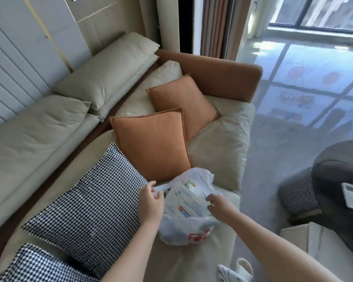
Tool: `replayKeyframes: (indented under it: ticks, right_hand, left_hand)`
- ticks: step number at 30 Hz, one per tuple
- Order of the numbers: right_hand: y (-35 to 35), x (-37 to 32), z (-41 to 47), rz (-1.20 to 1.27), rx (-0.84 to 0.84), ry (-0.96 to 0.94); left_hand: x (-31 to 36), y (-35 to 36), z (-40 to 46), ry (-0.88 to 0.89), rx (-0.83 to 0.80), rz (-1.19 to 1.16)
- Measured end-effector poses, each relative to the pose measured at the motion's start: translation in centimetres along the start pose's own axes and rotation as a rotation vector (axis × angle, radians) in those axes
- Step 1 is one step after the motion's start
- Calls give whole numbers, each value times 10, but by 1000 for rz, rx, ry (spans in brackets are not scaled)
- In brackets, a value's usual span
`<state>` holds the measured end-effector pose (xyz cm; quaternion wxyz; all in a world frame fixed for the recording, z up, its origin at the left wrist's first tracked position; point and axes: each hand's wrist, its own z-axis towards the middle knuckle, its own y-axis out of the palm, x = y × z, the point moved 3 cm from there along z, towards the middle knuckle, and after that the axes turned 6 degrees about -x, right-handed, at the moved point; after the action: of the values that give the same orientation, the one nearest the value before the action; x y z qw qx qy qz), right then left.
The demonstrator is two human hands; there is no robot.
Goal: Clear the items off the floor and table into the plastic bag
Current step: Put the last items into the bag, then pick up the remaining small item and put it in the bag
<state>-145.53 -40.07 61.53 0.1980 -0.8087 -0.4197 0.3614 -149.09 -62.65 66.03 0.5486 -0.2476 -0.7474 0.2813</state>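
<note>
Here the left hand curls its fingers around the left edge of the plastic bag, while the right hand pinches the bag's right edge, the two holding its mouth apart. A printed packet shows inside. The bag rests on the sofa seat, just beside a houndstooth cushion and near two orange cushions.

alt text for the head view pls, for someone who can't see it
Both hands hold open a white plastic bag resting on a beige sofa, left hand and right hand gripping its rim, with printed packaging inside. Two orange cushions and a houndstooth cushion lie beside it.
</note>
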Motion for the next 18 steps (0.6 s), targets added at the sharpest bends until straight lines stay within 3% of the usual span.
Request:
replayKeyframes:
  ticks: [8, 18]
  right_hand:
    - [-42, 91, -57, 206, 148, 154]
    - [-51, 268, -154, 503, 330, 388]
  left_hand:
    - [90, 110, -44, 206, -599, 128]
    - [191, 268, -144, 398, -924, 372]
